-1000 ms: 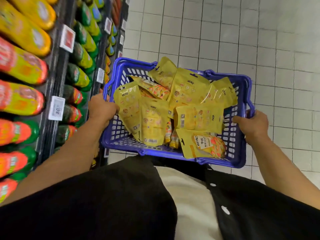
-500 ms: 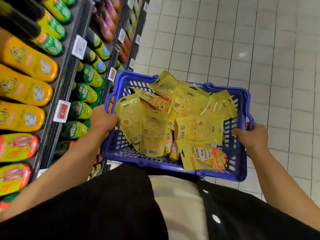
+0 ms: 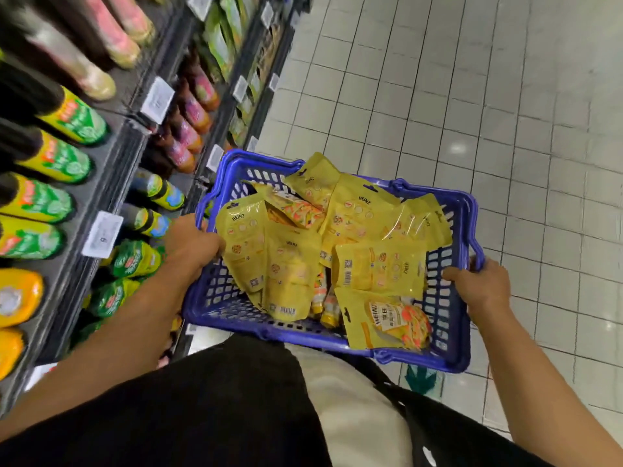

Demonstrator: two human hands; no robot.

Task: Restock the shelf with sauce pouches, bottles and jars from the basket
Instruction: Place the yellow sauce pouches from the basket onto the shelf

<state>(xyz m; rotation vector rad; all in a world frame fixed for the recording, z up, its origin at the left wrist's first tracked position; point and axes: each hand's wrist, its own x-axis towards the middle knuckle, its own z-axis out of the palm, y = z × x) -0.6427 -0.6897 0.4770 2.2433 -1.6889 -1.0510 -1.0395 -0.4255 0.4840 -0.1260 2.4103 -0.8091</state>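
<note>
item: blue plastic basket (image 3: 215,298), carried at waist height over the tiled floor (image 3: 472,96). left hand (image 3: 192,246) clenched over the basket's left rim, fingers curled round the edge; right hand (image 3: 480,286) clenched over the right rim likewise, thumb on top. contents, reading inward from the fingers: yellow heinz sauce pouches (image 3: 293,274) heaped between the two hands, about eight on show, some overlapping so the count is a judgement. one pouch (image 3: 242,244) lies touching the left fingers, long axis running away from the body; one pouch face-up with a food picture (image 3: 387,320) lies in the near corner just inside the right hand; another (image 3: 377,267) lies crosswise just beyond it. two small squeeze bottles (image 3: 323,298) show in a gap under the pouches near the middle, perhaps more beneath; no jars visible. outward from the left fingers: shelf (image 3: 111,170) stands just beside the basket's left side, so the left hand is the nearer to it and the right hand well apart from it. shelf stock: green-and-yellow labelled bottles (image 3: 64,160) in rows, darker bottles with pink labels (image 3: 188,129) further along, green pouches (image 3: 219,38) at the far end, blurred. white price tags (image 3: 102,234) on the shelf edges, five or six legible as tags. no hand is free for picking until the basket is set down or one grip lets go; judged stage: basket full, restocking not begun.
</note>
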